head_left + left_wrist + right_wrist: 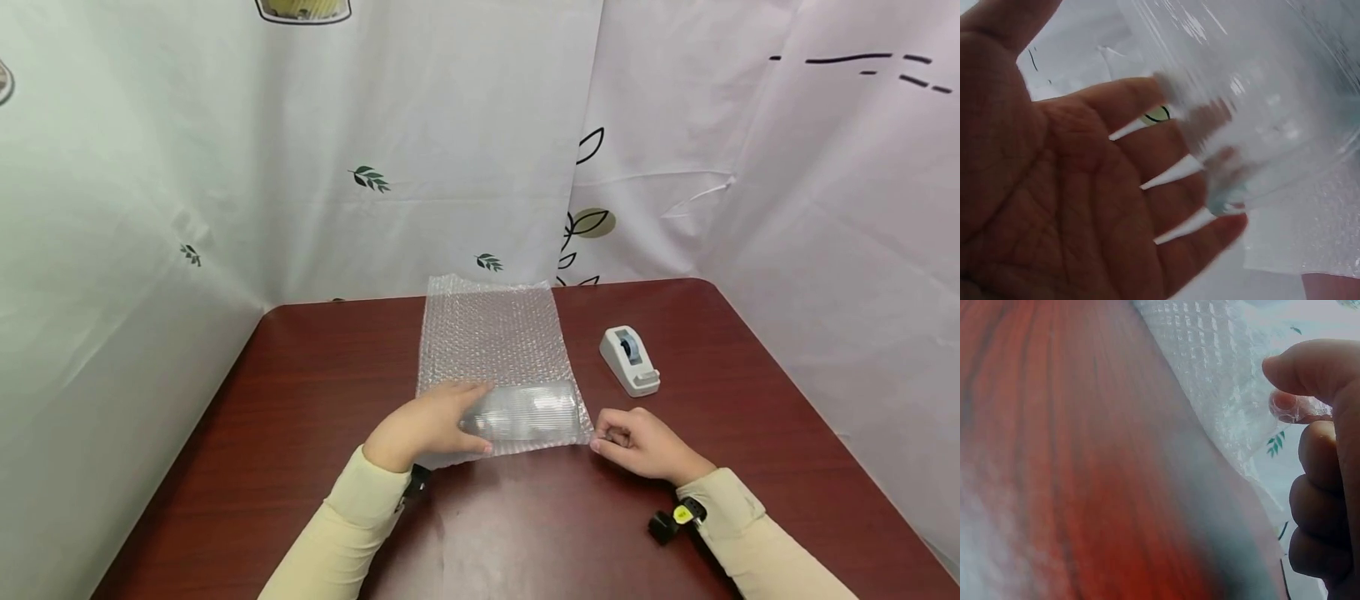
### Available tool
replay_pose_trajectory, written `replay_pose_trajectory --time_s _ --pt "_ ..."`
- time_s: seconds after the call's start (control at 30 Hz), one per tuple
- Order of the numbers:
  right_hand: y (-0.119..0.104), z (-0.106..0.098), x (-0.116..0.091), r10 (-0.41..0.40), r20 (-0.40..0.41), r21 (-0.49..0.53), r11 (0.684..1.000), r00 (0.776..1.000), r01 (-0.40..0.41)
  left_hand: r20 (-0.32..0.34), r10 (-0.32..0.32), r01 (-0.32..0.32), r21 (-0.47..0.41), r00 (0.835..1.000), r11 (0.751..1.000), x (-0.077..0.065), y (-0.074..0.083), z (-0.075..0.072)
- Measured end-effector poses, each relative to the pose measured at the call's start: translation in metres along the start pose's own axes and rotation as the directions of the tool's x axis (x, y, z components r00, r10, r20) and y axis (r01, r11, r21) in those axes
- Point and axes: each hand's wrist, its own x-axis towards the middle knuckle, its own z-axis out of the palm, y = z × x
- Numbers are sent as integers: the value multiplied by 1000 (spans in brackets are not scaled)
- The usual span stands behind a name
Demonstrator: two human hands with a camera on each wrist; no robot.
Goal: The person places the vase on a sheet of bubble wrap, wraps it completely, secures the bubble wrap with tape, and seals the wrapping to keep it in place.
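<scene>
A clear ribbed glass lies on its side across the near end of a sheet of bubble wrap. My left hand holds the glass at its left end, fingers over the far side and thumb along the near side. The left wrist view shows the fingertips against the glass, spread slightly apart. My right hand pinches the near right corner of the bubble wrap between thumb and index finger; the other fingers are curled in.
A white tape dispenser stands on the dark red wooden table, to the right of the bubble wrap. White patterned cloth hangs behind the table and along both sides.
</scene>
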Motion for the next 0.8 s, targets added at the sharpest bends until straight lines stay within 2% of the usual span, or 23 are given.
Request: replay_pose_trajectory --time_s 0.1,0.2,0.37,0.53,0.8 --pt "2 2 0 20 1 71 997 1000 -21 21 -51 50 16 998 999 -5 6 2" --pt "3 3 0 34 -2 124 992 999 -34 8 -60 60 72 998 996 -7 11 6" --pt "4 4 0 40 -9 157 987 999 -38 -47 -32 39 164 998 986 -8 13 14" --pt "4 4 0 60 -2 159 986 998 -59 -81 5 12 199 997 980 -9 11 13" --pt "4 3 0 48 -12 164 985 999 -45 -161 107 -61 270 981 961 -9 3 13"
